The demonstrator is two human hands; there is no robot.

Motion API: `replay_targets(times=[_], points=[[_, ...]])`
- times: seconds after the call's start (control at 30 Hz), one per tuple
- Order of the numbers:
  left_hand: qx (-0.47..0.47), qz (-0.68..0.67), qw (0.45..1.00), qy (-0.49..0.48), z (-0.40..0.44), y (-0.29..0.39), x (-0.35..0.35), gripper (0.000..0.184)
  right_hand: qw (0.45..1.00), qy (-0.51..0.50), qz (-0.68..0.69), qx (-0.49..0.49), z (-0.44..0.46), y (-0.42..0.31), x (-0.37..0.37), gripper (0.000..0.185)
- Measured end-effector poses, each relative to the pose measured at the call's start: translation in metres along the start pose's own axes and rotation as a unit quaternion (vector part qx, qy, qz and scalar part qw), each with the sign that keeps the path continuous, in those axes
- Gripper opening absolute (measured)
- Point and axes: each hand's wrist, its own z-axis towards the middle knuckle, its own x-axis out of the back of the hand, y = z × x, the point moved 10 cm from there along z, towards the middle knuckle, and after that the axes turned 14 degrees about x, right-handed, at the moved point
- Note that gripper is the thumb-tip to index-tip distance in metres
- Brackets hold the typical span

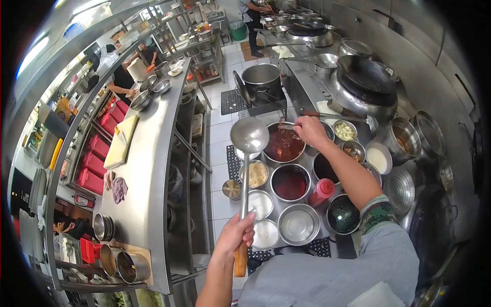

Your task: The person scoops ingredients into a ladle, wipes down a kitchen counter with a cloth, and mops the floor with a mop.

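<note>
My left hand (235, 233) is wrapped round the shaft of a long steel ladle (249, 135), just above its wooden end. The ladle is raised, its round bowl beside a pot of dark red sauce (284, 145). At that pot's far rim, my right hand (310, 131) has its fingers closed on a short, thin utensil (287, 126) whose kind I cannot make out. Nearer me stand a second pot of dark red liquid (290, 182), a red squeeze bottle (322, 191), a bowl of pale yellowish paste (255, 174) and bowls of white powder (265, 234).
A wok (366, 77) sits on a burner at the right, with a perforated strainer (399, 192) nearer. A tall stockpot (261, 77) stands ahead. On the left, a steel counter (146, 169) carries a cutting board (120, 146). Co-workers (253, 23) are farther off.
</note>
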Motion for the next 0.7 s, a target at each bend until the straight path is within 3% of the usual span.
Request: replay_targets(times=[0.23, 0.3, 0.47, 0.53, 0.63, 0.7], points=[[0.083, -0.112, 0.983, -0.117, 0.030, 0.002, -0.047, 0.021, 0.998, -0.052, -0.011, 0.019, -0.001, -0.021, -0.029, 0.018], [0.089, -0.131, 0.978, -0.132, 0.030, 0.009, -0.051, 0.019, 0.999, -0.026, -0.027, 0.033, -0.001, -0.021, -0.022, 0.021], [0.064, -0.135, 0.981, -0.122, 0.026, 0.016, -0.043, 0.018, 0.997, -0.017, -0.002, -0.070, -0.010, 0.001, 0.023, 0.026], [0.040, -0.106, 0.990, -0.084, 0.020, 0.020, -0.035, 0.020, 0.991, -0.090, -0.012, -0.102, -0.014, 0.011, 0.012, 0.028], [0.014, -0.072, 0.995, -0.065, 0.011, 0.022, -0.026, 0.021, 0.989, -0.120, -0.045, -0.071, -0.017, 0.032, -0.045, 0.028], [0.014, -0.082, 0.995, -0.057, 0.002, 0.021, -0.018, 0.019, 0.982, -0.160, -0.028, -0.100, -0.018, 0.031, -0.065, 0.030]])
